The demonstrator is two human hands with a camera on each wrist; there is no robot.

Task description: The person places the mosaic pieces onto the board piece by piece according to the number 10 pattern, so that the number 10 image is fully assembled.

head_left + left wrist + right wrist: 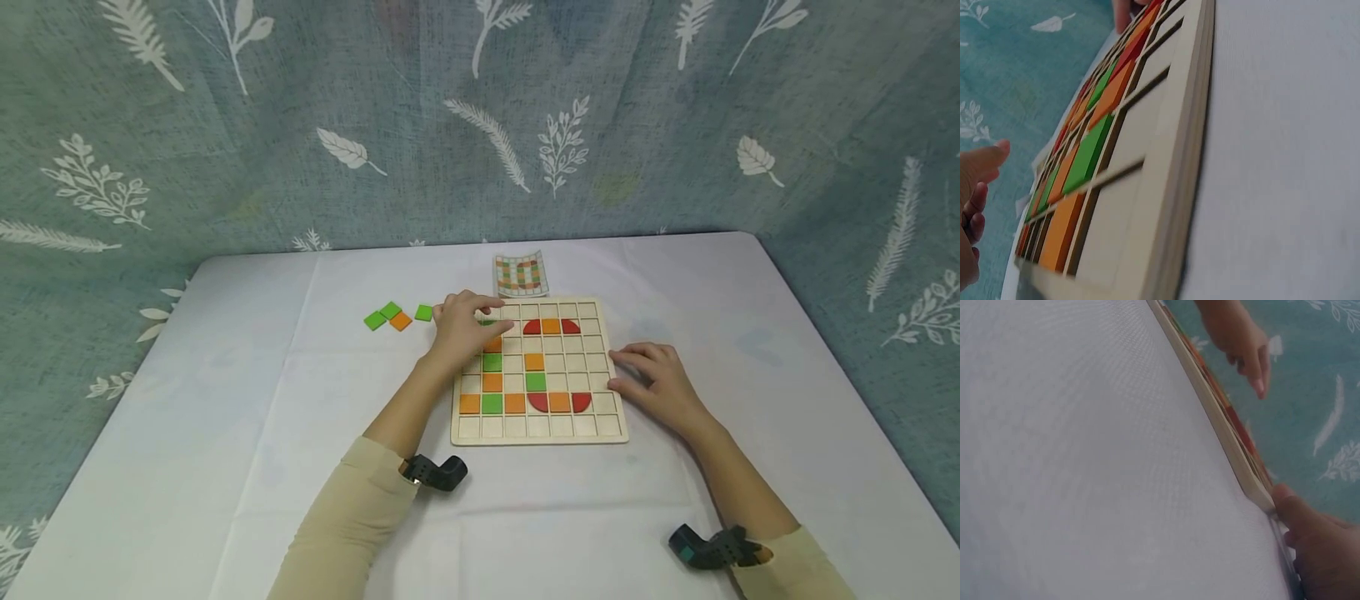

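A pale wooden grid board point(590, 362) lies on the table, with orange, green and red tiles set in some of its squares. My left hand point(459, 327) is over the board's upper left part, thumb and index finger apart, with nothing visible between them. It partly covers a green tile and an orange tile point(492, 344) below that one. At the board's right edge, my right hand point(660, 383) touches the rim with its fingertips. The right wrist view shows its thumb point(1294, 509) against the board's corner.
Loose green tiles point(423, 312) and an orange tile point(401, 321) lie left of the board, near the left hand. A small pattern card point(521, 275) with a coloured grid sits behind the board. A leaf-patterned cloth point(420, 192) hangs behind the white-covered table point(300, 467).
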